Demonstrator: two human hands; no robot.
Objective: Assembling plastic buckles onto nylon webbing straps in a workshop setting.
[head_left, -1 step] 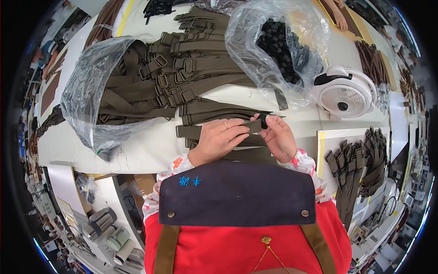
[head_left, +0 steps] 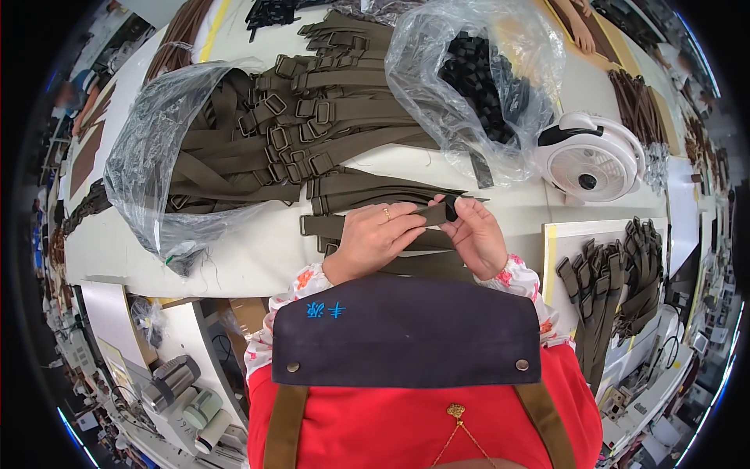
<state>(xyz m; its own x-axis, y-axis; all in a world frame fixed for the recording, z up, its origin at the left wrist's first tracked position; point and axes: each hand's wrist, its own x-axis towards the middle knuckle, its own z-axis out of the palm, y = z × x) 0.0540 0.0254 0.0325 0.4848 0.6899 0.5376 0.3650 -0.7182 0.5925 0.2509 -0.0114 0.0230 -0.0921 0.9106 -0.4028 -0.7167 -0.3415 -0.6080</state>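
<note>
An olive-brown webbing strap (head_left: 320, 226) runs beneath my left hand (head_left: 378, 237), whose fingers are closed on it near its right end. At that end, my right hand (head_left: 480, 239) pinches a small black piece (head_left: 451, 208) between thumb and fingers. The piece looks like a plastic end fitting, but the fingers partly cover it. More olive straps (head_left: 375, 189) with metal loops lie flat just beyond and under my hands. A big heap of similar straps with rectangular buckles (head_left: 279, 138) spreads farther off to the left.
A clear plastic bag (head_left: 148, 152) wraps the heap's left side. Another bag (head_left: 414, 59) at the far right holds black fittings (head_left: 475, 82). A white fan (head_left: 590, 160) stands right of it. Finished-looking straps (head_left: 601, 285) lie on a board (head_left: 553, 258) at right. Another person's hand (head_left: 580, 35) shows at the far right.
The strap has shifted very slightly left, and the black piece has tilted a little at my right fingertips. My hands have otherwise stayed in place.
</note>
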